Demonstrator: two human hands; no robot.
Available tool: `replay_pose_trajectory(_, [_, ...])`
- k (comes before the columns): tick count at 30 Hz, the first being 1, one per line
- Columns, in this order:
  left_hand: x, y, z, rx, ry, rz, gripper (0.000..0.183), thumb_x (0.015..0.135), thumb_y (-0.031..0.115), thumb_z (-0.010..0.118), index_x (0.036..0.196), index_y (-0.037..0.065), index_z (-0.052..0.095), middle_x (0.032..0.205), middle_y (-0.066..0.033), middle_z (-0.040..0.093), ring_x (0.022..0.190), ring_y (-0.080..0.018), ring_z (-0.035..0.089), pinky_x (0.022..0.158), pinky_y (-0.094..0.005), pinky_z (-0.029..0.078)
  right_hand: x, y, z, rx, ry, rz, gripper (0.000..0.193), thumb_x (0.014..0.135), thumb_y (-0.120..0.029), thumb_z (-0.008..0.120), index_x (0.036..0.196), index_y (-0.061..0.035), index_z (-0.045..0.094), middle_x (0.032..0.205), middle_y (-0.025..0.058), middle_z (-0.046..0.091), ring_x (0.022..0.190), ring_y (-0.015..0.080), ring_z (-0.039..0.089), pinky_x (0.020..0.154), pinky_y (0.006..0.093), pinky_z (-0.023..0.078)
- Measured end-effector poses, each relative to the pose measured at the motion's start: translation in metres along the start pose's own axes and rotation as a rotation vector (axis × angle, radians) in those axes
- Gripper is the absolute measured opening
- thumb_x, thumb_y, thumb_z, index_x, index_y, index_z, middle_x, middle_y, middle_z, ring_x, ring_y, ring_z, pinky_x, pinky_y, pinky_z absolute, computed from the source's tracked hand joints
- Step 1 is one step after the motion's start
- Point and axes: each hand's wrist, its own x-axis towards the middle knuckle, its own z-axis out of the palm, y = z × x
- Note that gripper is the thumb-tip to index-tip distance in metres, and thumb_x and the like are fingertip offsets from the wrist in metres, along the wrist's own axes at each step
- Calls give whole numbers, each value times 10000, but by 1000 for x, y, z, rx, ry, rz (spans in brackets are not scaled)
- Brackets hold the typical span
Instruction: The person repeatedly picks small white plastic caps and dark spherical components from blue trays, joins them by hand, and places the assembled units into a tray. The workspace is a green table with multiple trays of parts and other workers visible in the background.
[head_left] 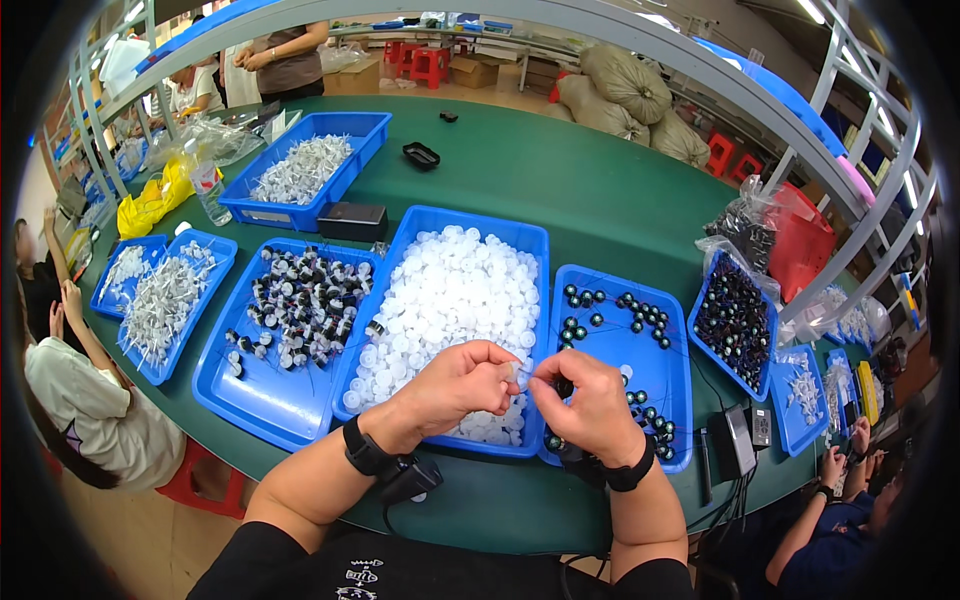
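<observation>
Both my hands meet above the front of a blue tray (545, 245) heaped with small white round plastic caps (460, 290). My left hand (462, 382) is closed in a pinch, with a small whitish piece (517, 370) just showing at its fingertips; its shape is too small to tell. My right hand (592, 402) is closed close by, fingertips nearly touching the left ones. Beneath its fingers a dark round part (562, 387) shows; whether it is gripped or lies in the tray behind, I cannot tell. Black bands circle both wrists.
To the right, a blue tray (625, 375) holds dark shiny round parts with wires. On the left, another tray (300, 300) has black-and-white wired parts. A black adapter box (732, 440) stands at the right edge. A grey frame (500, 22) arches overhead; co-workers sit on both sides.
</observation>
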Motion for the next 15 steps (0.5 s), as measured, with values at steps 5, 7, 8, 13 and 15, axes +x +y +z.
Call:
replay_pose_trajectory(5, [0,-3,0,-1,-23,-47,240,883,100,589,1087,-22,557,915,-98,606,777,-125,596,658,-268,523,-1,2,3,13,3,-17,53,742,-45,674,758,-33,624,692,89,626,599,254,616,537,328,478])
replay_pose_trajectory(7, [-1,-1,1,-47,-27,-98,255,863,89,601,1093,-13,557,926,-101,610,784,-127,598,672,-274,525,0,1,3,26,15,-11,51,741,-43,673,752,-34,624,689,91,625,599,255,616,537,328,478])
replay_pose_trajectory(8, [-1,-1,0,-63,-27,-101,263,856,85,609,1097,-7,557,931,-102,612,783,-128,599,682,-278,524,0,-1,3,37,24,-7,50,740,-42,673,751,-34,625,689,92,626,599,257,615,536,328,478])
replay_pose_trajectory(13, [-2,-5,-9,-115,-41,-104,308,829,76,638,1121,21,556,944,-98,619,787,-135,606,725,-292,524,1,-2,2,32,36,-13,53,736,-45,677,744,-34,626,694,93,628,607,264,616,543,335,480])
replay_pose_trajectory(15, [-1,-6,-10,-122,-54,-104,317,825,74,643,1125,18,555,946,-93,619,795,-137,609,729,-294,527,1,0,2,14,37,-30,55,735,-47,680,742,-36,627,695,91,629,611,264,616,551,339,481])
